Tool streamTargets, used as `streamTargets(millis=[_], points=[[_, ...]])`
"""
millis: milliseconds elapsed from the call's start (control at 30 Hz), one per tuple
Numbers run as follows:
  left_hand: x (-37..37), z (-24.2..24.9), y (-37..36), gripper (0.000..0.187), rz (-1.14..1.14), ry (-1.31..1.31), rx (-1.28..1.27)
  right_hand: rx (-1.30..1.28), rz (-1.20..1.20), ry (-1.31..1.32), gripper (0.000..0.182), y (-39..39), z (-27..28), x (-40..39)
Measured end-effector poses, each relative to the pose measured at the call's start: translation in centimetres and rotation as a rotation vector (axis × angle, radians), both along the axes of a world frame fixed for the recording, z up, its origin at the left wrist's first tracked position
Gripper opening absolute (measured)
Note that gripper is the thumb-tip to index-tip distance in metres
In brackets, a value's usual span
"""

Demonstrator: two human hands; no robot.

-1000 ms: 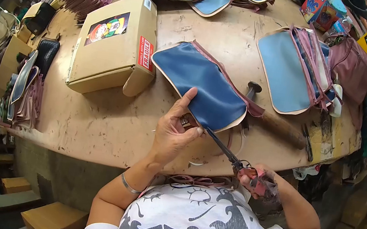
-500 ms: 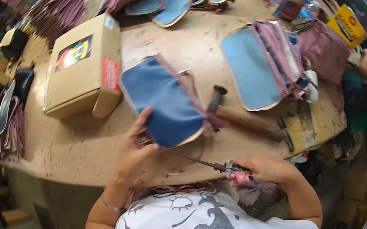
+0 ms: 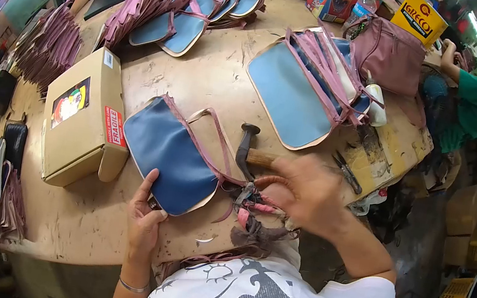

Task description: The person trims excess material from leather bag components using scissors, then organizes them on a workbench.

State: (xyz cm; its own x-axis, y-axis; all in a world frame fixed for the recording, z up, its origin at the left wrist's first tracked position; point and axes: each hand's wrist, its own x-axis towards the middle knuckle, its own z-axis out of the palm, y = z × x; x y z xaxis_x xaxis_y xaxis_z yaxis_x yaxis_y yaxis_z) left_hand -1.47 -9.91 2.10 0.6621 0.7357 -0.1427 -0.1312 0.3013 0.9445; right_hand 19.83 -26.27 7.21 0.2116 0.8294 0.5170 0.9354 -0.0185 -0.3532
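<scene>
My left hand point(image 3: 146, 218) pinches the lower edge of a dark blue pouch piece point(image 3: 173, 154), thumb and forefinger on it. The piece lies on the table with a mauve strap point(image 3: 222, 136) along its right side. My right hand point(image 3: 315, 194), smeared by motion, is over the wooden handle of a hammer point(image 3: 245, 150); whether its fingers grip anything cannot be told. Just below that hand lies a cloth-wrapped handle point(image 3: 251, 205), pink and grey, with dark rags point(image 3: 257, 232) beside it. Its blade is not plainly visible.
Left of the pouch stands a cardboard box point(image 3: 85, 120). Light blue pouch pieces point(image 3: 287, 91) are stacked at right, near a white bottle point(image 3: 376, 105) and a black pen-like tool point(image 3: 348, 173). Mauve stacks point(image 3: 50, 47) stand at the back left. Green-sleeved people point(image 3: 476, 107) sit around the table point(image 3: 212, 77).
My right hand has moved up and left from the table edge to the hammer handle; the pointed tool it held now seems to lie below it. My left hand stays on the pouch piece.
</scene>
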Motion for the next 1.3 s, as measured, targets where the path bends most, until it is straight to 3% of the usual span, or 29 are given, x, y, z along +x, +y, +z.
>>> streamTargets(millis=[33, 67, 100, 133, 200, 267, 400, 500, 700, 767, 933, 1033, 1133, 1267, 1300], points=[[-0.1, 0.0, -0.1, 0.067, -0.002, 0.001, -0.006, 0.023, -0.197, -0.092, 0.029, -1.1, 1.3, 1.7], [-0.2, -0.2, -0.2, 0.065, -0.009, 0.004, -0.015, 0.208, -0.323, 0.100, 0.029, -1.8, 1.8, 3.6], [-0.2, -0.3, -0.1, 0.063, -0.015, 0.001, -0.019, 0.062, -0.549, 0.170, 0.029, -3.0, 4.1, 4.7], [-0.2, -0.4, 0.1, 0.062, -0.022, -0.003, -0.020, 0.133, -0.644, -0.153, 0.029, -4.0, 3.7, 7.4], [-0.1, -0.4, 0.0, 0.060, -0.022, -0.005, -0.024, 0.131, -0.737, -0.103, 0.031, -6.0, 2.0, 12.5], [0.0, -0.5, 0.0, 0.059, -0.029, -0.012, -0.014, -0.074, -0.813, -0.118, 0.035, -7.9, -0.2, 16.7], [-0.3, -0.8, 0.0, 0.058, -0.029, 0.000, 0.002, -0.239, -0.891, 0.065, 0.043, -5.8, -1.9, 20.1], [0.1, -0.4, -0.3, 0.059, -0.012, 0.031, 0.021, -0.429, -1.140, 0.166, 0.045, -4.2, -3.8, 22.7], [-0.2, -0.5, -0.3, 0.055, -0.017, 0.060, 0.029, 0.104, -0.853, 0.176, 0.051, -7.4, -8.3, 25.0], [-0.2, -0.4, -0.2, 0.054, -0.019, 0.070, 0.027, 0.209, -0.854, 0.562, 0.051, -8.4, -6.6, 22.2], [-0.1, 0.0, -0.2, 0.052, -0.026, 0.083, -0.003, 0.429, -0.666, 0.626, 0.046, -9.0, -2.3, 16.6], [0.1, -0.2, -0.2, 0.051, -0.022, 0.071, 0.003, 0.495, -0.474, 0.706, 0.045, -5.8, 1.6, 13.1], [-0.1, -0.6, -0.1, 0.051, -0.016, 0.077, 0.020, 0.376, -0.260, 0.811, 0.050, -0.9, 3.2, 10.6], [-0.4, -0.8, 0.0, 0.050, -0.027, 0.089, 0.035, 0.165, -0.019, 0.930, 0.053, 8.5, 0.5, 9.2], [-0.5, -1.0, 0.1, 0.050, -0.032, 0.092, 0.036, 0.215, 0.022, 0.944, 0.054, 11.0, -1.0, 9.3]])
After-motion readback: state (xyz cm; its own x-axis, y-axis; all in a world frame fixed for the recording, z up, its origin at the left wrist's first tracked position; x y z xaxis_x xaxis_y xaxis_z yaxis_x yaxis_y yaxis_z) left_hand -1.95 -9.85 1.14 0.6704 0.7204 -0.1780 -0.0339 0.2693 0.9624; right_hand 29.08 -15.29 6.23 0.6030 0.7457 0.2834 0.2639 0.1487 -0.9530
